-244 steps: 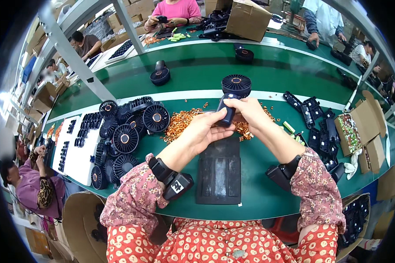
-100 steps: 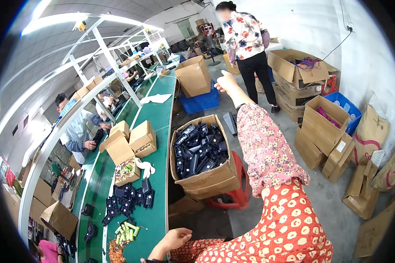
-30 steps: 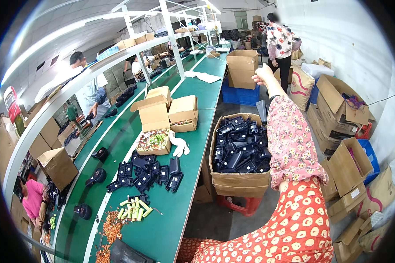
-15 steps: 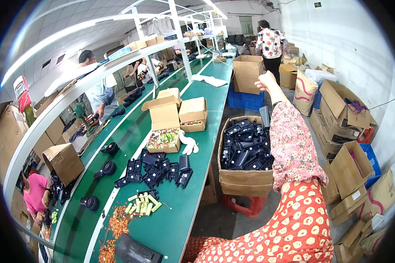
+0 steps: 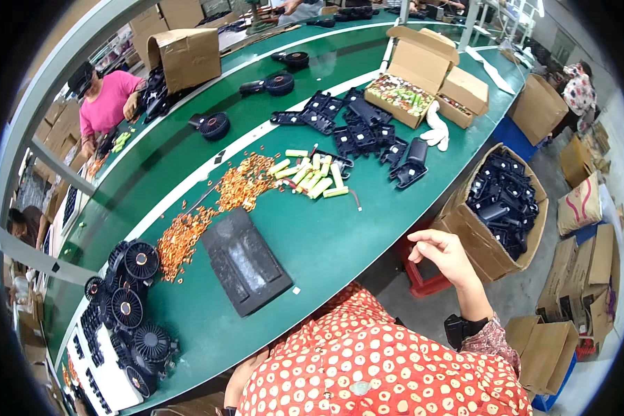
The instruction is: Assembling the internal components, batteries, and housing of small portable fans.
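My right hand (image 5: 445, 255) hovers off the table's front edge, its fingers loosely bent and apart, with nothing visible in them. Nearest to it stands a cardboard box (image 5: 457, 225) full of dark plastic housings (image 5: 500, 204). Only part of my left hand (image 5: 246, 372) shows, low by the table edge; the apron and the edge hide its fingers. On the green table (image 5: 326, 243) lie light-green battery cells (image 5: 317, 173), a heap of small orange rings (image 5: 246, 182) and a dark slab-like block (image 5: 245, 260). More dark housings (image 5: 360, 128) lie beyond the cells.
Dark fan units (image 5: 135, 298) crowd the near left corner; others, such as one fan (image 5: 211, 125), sit along the strip behind. An open carton (image 5: 399, 104) of cells and a white glove (image 5: 435, 128) are at the far right. A person in pink (image 5: 107, 100) works across the table.
The view has swung left and down to the table. My right arm, stretched far forward before, is now drawn back near my body. Part of my left hand has come into sight.
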The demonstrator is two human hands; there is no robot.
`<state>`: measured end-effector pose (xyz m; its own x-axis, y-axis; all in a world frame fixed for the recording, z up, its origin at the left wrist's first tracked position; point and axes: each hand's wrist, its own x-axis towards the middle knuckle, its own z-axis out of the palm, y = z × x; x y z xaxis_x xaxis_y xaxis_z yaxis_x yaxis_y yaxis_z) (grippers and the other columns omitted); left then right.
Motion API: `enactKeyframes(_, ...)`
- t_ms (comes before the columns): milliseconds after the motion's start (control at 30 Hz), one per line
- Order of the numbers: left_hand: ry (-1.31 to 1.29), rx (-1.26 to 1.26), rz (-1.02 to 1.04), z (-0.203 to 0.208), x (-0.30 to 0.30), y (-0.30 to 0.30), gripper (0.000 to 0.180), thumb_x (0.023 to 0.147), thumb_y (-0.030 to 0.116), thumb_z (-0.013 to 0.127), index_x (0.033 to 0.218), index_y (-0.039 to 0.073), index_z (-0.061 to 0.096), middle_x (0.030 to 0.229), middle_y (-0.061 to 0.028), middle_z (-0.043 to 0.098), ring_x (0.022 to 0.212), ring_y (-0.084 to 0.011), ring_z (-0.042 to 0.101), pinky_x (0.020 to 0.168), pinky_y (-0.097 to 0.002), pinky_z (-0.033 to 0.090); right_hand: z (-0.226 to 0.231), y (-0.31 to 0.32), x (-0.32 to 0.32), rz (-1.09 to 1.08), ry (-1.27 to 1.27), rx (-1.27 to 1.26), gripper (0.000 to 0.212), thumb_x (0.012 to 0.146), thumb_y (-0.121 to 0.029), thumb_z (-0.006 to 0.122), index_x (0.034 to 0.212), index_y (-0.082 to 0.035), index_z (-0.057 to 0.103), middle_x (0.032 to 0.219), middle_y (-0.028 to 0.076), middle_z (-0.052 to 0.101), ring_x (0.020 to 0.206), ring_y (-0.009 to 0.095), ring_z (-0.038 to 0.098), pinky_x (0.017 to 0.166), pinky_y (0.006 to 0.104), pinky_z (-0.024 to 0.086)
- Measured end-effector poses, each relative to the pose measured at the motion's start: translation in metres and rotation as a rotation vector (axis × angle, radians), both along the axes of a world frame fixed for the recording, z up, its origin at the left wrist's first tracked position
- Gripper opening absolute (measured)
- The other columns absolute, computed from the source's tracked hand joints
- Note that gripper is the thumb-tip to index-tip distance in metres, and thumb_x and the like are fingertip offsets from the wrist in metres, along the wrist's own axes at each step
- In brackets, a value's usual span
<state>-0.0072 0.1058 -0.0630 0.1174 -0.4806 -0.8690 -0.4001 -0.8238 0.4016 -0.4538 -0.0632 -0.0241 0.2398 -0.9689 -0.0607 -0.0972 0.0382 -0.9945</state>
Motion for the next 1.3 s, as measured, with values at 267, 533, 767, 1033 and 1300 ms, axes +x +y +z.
enactKeyframes(267, 0.549, -0.494, -0.069, 0.063, 0.015, 0.021, 0.047, 0.101, 0.013, 0.051, 0.144, -0.007, 0.047, 0.146, -0.0229, 0.052, 0.134, -0.0262, 0.051, 0.113, -0.0360, 0.038, -0.012, -0.072, 0.020, -0.347, 0.477, -0.522, 0.020, 0.091, -0.009, 0.068, 0.109, -0.002, 0.072, 0.096, 0.012, 0.072, 0.079, 0.018, 0.070, 0.070, 0.0279, 0.054)
enactKeyframes(533, 0.252, -1.097, 0.208, 0.090, 0.011, -0.020, 0.026, 0.101, 0.005, 0.058, 0.123, -0.006, 0.063, 0.106, -0.0168, 0.072, 0.093, -0.0211, 0.068, 0.086, -0.0309, 0.054, -0.053, -0.125, 0.019, -0.655, 0.780, -0.816, 0.017, 0.082, -0.015, 0.067, 0.098, -0.013, 0.070, 0.093, 0.008, 0.064, 0.093, 0.030, 0.060, 0.080, 0.0416, 0.052)
enactKeyframes(767, -0.299, -1.496, 0.013, 0.048, 0.039, -0.065, 0.022, 0.097, -0.004, 0.061, 0.118, -0.008, 0.064, 0.105, -0.0137, 0.069, 0.088, -0.0191, 0.067, 0.080, -0.0273, 0.056, -0.064, -0.117, 0.021, -0.668, 0.796, -0.770, 0.018, 0.083, -0.013, 0.068, 0.101, -0.010, 0.069, 0.098, 0.007, 0.062, 0.097, 0.029, 0.058, 0.085, 0.0406, 0.050)
enactKeyframes(1033, -0.326, -1.420, 0.048, 0.058, 0.033, -0.071, 0.023, 0.097, -0.002, 0.061, 0.119, -0.008, 0.064, 0.105, -0.0151, 0.070, 0.093, -0.0186, 0.067, 0.081, -0.0268, 0.055, -0.049, -0.117, 0.020, -0.566, 0.857, -0.769, 0.022, 0.079, -0.008, 0.069, 0.100, -0.014, 0.069, 0.109, 0.009, 0.058, 0.103, 0.031, 0.058, 0.086, 0.0424, 0.051)
enactKeyframes(1300, -0.351, -1.410, 0.054, 0.029, 0.051, -0.074, 0.024, 0.098, 0.003, 0.064, 0.119, -0.007, 0.065, 0.098, -0.0111, 0.069, 0.081, -0.0148, 0.063, 0.074, -0.0265, 0.053, -0.061, -0.129, 0.018, -0.463, 0.803, -0.826, 0.026, 0.081, -0.007, 0.069, 0.106, -0.011, 0.062, 0.141, 0.021, 0.047, 0.127, 0.041, 0.049, 0.106, 0.0500, 0.041)
